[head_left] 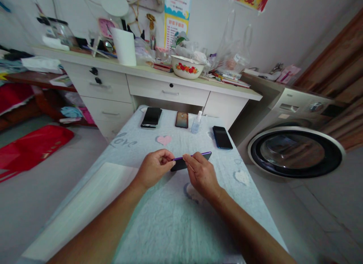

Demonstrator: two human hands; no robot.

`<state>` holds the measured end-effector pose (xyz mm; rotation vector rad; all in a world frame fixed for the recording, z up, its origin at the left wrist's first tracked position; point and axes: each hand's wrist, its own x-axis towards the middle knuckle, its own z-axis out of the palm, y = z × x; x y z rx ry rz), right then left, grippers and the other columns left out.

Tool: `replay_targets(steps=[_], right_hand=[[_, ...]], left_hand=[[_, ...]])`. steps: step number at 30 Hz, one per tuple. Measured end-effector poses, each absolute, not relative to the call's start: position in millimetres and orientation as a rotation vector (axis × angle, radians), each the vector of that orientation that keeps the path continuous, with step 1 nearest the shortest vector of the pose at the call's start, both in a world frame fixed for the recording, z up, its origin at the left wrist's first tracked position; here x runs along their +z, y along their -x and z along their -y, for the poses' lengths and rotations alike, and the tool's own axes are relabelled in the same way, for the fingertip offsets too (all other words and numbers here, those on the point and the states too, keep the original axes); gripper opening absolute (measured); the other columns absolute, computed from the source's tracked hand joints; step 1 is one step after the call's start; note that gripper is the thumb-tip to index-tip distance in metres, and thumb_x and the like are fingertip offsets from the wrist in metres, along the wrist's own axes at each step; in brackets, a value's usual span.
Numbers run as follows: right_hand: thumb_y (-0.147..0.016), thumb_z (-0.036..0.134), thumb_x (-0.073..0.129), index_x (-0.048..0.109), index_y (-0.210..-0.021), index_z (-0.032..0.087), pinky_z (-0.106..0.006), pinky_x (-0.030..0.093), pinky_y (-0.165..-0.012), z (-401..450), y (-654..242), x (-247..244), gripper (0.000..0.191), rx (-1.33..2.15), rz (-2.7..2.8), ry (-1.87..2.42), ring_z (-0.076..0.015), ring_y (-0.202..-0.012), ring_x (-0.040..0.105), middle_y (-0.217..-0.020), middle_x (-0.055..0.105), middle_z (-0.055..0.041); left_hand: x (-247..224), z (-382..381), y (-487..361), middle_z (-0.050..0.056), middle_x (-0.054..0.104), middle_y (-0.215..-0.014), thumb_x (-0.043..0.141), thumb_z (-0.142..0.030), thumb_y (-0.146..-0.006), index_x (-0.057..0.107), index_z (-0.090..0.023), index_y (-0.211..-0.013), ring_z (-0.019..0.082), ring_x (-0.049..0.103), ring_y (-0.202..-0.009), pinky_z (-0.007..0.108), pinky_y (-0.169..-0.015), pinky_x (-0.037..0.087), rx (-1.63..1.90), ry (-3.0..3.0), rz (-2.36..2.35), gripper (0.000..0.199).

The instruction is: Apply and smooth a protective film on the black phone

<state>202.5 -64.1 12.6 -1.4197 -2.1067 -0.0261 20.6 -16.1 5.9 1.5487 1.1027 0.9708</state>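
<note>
A smartphone [179,164] with a purple edge is held on its side, tilted, just above the cloth-covered table [159,226]. My left hand [155,167] pinches its left end between thumb and fingers. Closed along its upper edge is my right hand [202,173], fingers pressed to the purple rim and hiding part of the phone. Farther back lie a dark phone stack [151,117], a brownish phone case [182,120] and another phone [222,137] on the right. Beside the case stands a small clear spray bottle [196,123] with a white cap.
Behind the table runs a white desk [167,92] carrying a floral enamel bowl [187,66], a paper roll [124,47] and plastic bags [234,56]. A washing machine [289,109] with a round door is at right. On the left floor lies a red bag [36,146].
</note>
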Motion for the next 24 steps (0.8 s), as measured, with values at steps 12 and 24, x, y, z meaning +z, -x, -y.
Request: replay_targets(steps=[12,24], right_hand=[[-0.094,0.018,0.043,0.064,-0.098,0.021,-0.023,0.042,-0.065,66,-171,9,0.022,0.032,2.087,1.439,-0.0146,-0.072,0.055,-0.081,0.055,-0.0036],[-0.094,0.018,0.043,0.063,-0.113,0.018,-0.024,0.046,-0.071,64,-206,1,0.028,-0.03,1.912,1.48,-0.0142,-0.075,0.055,-0.086,0.057,-0.0054]], left_hand=[[0,10,-18,-0.004,0.055,-0.059,0.065,-0.029,-0.068,0.059,-0.015,-0.073,0.009,0.049,-0.054,0.022,-0.052,0.039,0.97,-1.627,-1.081,0.016],[0,13,-17,-0.005,0.054,-0.06,0.062,-0.024,-0.07,0.059,-0.017,-0.074,0.009,0.049,-0.057,0.022,-0.056,0.04,0.945,-1.7,-1.132,0.009]])
